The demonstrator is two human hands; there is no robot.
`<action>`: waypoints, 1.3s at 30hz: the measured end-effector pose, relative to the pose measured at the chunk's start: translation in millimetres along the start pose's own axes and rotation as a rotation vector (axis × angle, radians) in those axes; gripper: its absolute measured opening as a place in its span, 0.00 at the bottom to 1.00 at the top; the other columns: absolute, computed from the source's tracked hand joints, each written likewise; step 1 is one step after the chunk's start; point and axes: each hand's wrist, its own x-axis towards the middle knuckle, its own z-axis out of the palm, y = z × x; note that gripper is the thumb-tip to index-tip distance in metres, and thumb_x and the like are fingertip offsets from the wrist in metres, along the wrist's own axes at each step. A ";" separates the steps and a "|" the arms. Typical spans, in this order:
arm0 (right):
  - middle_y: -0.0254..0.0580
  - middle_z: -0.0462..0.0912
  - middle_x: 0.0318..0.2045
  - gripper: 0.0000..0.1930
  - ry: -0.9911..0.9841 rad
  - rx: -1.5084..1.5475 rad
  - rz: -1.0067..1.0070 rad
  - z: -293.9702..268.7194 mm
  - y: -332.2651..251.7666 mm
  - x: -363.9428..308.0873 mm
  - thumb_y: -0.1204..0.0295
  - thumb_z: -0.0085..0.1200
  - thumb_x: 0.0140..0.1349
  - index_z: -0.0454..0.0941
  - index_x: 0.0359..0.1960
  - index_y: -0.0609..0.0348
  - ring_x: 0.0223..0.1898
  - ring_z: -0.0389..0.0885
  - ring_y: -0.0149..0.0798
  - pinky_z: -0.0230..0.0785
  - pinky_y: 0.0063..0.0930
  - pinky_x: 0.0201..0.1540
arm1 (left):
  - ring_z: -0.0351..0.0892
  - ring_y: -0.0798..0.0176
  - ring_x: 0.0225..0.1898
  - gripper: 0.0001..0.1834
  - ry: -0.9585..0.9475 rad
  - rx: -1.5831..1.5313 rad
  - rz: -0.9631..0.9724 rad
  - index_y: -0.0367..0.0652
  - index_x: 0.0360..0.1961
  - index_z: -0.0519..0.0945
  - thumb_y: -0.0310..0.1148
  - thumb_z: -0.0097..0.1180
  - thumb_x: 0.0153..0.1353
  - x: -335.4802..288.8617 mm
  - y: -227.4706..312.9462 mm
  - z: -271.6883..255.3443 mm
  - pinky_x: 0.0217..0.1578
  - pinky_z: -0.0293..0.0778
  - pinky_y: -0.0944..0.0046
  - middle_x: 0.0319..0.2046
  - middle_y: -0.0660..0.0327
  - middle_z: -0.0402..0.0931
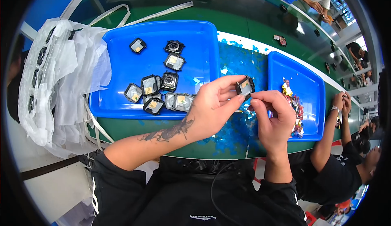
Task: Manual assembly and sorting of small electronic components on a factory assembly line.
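Between the fingers and thumb of my left hand (214,110) is a black smartwatch case (245,87), tilted so its grey inside shows. My right hand (276,120) is close beside its lower edge, thumb and forefinger pinched together. Something small and dark may be at those fingertips, too small to name. To the left, a large blue tray (122,69) holds several similar cases, among them one with a round sensor back (174,46) and one showing its grey inside (151,85).
A smaller blue tray (311,87) on the right holds a heap of small coloured parts (298,112). Blue film scraps (232,69) litter the green table between the trays. White layered wrapping (69,79) stands at the left. A co-worker's hands (342,101) are at the right.
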 end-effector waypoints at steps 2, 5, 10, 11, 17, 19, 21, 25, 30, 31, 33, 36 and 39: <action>0.40 0.81 0.27 0.07 0.022 -0.005 0.080 -3.1 -0.1 0.1 0.83 0.62 0.55 0.82 0.35 0.64 0.23 0.78 0.30 0.68 0.21 0.25 | 0.77 0.66 0.52 0.23 0.017 -0.030 -0.005 0.29 0.61 0.67 0.20 0.53 0.64 -0.4 2.7 -0.4 0.51 0.75 0.68 0.51 0.51 0.76; 0.42 0.81 0.28 0.06 0.004 0.001 0.058 0.0 1.2 1.2 0.83 0.60 0.57 0.82 0.36 0.64 0.25 0.78 0.31 0.68 0.20 0.26 | 0.76 0.66 0.53 0.26 -0.061 -0.024 -0.029 0.28 0.62 0.66 0.17 0.54 0.62 -1.4 2.4 1.9 0.52 0.75 0.67 0.52 0.54 0.74; 0.44 0.81 0.31 0.09 -0.027 0.076 0.082 3.0 -1.3 -4.0 0.83 0.59 0.58 0.83 0.41 0.64 0.28 0.79 0.33 0.71 0.21 0.30 | 0.76 0.65 0.53 0.27 -0.062 -0.027 -0.039 0.28 0.62 0.66 0.16 0.55 0.61 -0.6 -0.5 0.9 0.52 0.75 0.67 0.53 0.53 0.74; 0.44 0.81 0.31 0.09 -0.026 0.077 0.082 3.0 -1.2 -4.4 0.83 0.59 0.58 0.83 0.41 0.64 0.28 0.79 0.33 0.71 0.21 0.30 | 0.75 0.64 0.54 0.27 -0.069 -0.027 -0.022 0.28 0.62 0.66 0.16 0.55 0.61 -0.3 -0.8 0.4 0.53 0.75 0.67 0.53 0.53 0.74; 0.41 0.81 0.31 0.12 -0.067 0.146 0.136 -3.1 -5.8 -6.8 0.84 0.57 0.58 0.82 0.44 0.64 0.29 0.79 0.30 0.69 0.18 0.31 | 0.75 0.63 0.55 0.26 -0.055 -0.034 -0.038 0.27 0.61 0.67 0.17 0.56 0.61 -0.8 6.1 0.3 0.54 0.75 0.65 0.54 0.51 0.74; 0.38 0.81 0.31 0.10 -0.011 0.218 0.202 -4.7 -2.9 -7.7 0.84 0.58 0.57 0.82 0.41 0.64 0.26 0.76 0.24 0.64 0.15 0.27 | 0.76 0.65 0.54 0.26 -0.054 -0.057 -0.024 0.27 0.61 0.67 0.18 0.55 0.61 -2.0 4.2 2.3 0.52 0.75 0.67 0.52 0.52 0.75; 0.37 0.81 0.31 0.09 0.028 0.293 0.297 -8.3 -9.4 -5.0 0.84 0.59 0.57 0.82 0.39 0.63 0.25 0.74 0.21 0.62 0.14 0.25 | 0.77 0.67 0.52 0.25 -0.052 -0.078 -0.013 0.28 0.61 0.68 0.19 0.55 0.62 -1.1 4.1 1.8 0.50 0.75 0.69 0.50 0.52 0.77; 0.33 0.80 0.25 0.06 0.009 0.183 0.308 -14.7 -10.5 -3.3 0.84 0.62 0.55 0.82 0.33 0.62 0.18 0.66 0.17 0.55 0.16 0.20 | 0.74 0.61 0.57 0.26 -0.091 -0.062 -0.038 0.27 0.62 0.65 0.17 0.54 0.63 0.9 4.0 -0.1 0.57 0.73 0.64 0.56 0.50 0.73; 0.34 0.78 0.19 0.06 -0.058 -0.043 0.152 -13.3 -14.0 4.3 0.83 0.63 0.53 0.83 0.33 0.61 0.15 0.63 0.21 0.54 0.20 0.18 | 0.73 0.60 0.58 0.26 -0.121 -0.024 -0.007 0.27 0.63 0.65 0.16 0.52 0.64 0.9 -0.8 -0.1 0.59 0.72 0.63 0.57 0.50 0.72; 0.35 0.78 0.19 0.06 -0.067 -0.039 0.166 -12.8 -14.2 5.0 0.82 0.63 0.53 0.84 0.33 0.61 0.15 0.63 0.22 0.54 0.20 0.18 | 0.73 0.60 0.59 0.26 -0.121 -0.030 -0.017 0.27 0.63 0.65 0.16 0.51 0.64 0.7 0.2 1.1 0.59 0.72 0.63 0.58 0.49 0.71; 0.37 0.78 0.19 0.07 -0.074 -0.032 0.182 -11.8 -12.6 5.7 0.82 0.63 0.53 0.84 0.34 0.60 0.14 0.64 0.22 0.55 0.21 0.18 | 0.73 0.60 0.59 0.26 -0.121 -0.032 -0.029 0.27 0.63 0.64 0.16 0.51 0.64 0.5 0.7 1.9 0.59 0.72 0.63 0.58 0.49 0.71; 0.37 0.79 0.20 0.06 -0.071 -0.012 0.164 -10.4 -10.2 5.9 0.82 0.62 0.53 0.84 0.33 0.61 0.15 0.64 0.22 0.54 0.20 0.18 | 0.72 0.59 0.60 0.26 -0.133 -0.016 -0.017 0.27 0.64 0.64 0.16 0.50 0.64 0.0 0.9 1.9 0.60 0.72 0.62 0.59 0.49 0.70; 0.37 0.80 0.20 0.06 -0.090 -0.006 0.209 -11.0 -10.6 7.3 0.82 0.62 0.53 0.84 0.33 0.61 0.15 0.64 0.22 0.55 0.21 0.18 | 0.72 0.59 0.60 0.26 -0.130 0.012 0.001 0.27 0.64 0.64 0.16 0.50 0.65 -0.7 0.5 1.7 0.60 0.71 0.62 0.59 0.49 0.70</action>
